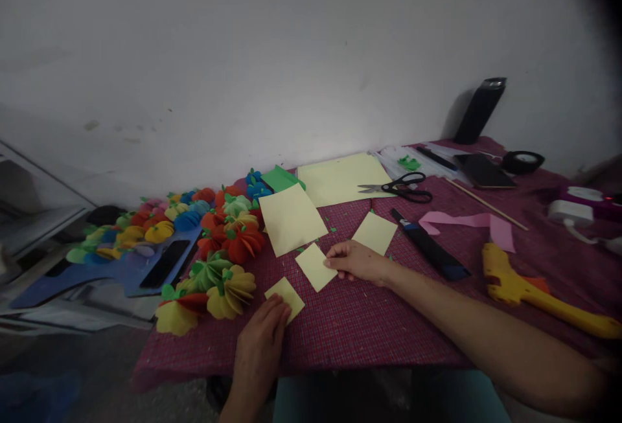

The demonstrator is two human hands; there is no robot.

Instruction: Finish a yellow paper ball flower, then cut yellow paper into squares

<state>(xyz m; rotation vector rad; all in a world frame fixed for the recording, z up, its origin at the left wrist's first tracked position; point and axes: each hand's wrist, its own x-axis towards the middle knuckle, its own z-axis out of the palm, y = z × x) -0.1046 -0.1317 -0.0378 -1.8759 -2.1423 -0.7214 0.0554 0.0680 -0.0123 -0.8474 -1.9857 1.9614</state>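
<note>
My left hand (260, 339) flat, pressing 1 yellow paper square (286, 296); my right hand (357, 261) pinching a second square (315, 267). No legible writing.

Bare white wall (291, 54), dim light, table (364, 339) in checked maroon cloth, perhaps grey floor (97, 377)

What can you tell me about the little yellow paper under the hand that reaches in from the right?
The small yellow paper square is pale yellow, thin and flat, cut to roughly a square and turned like a diamond. It lies on the red checked tablecloth, between a larger yellow sheet and another small square. The right hand rests its fingertips on its right edge. It looks plain and unfolded, with no marks visible.
</note>
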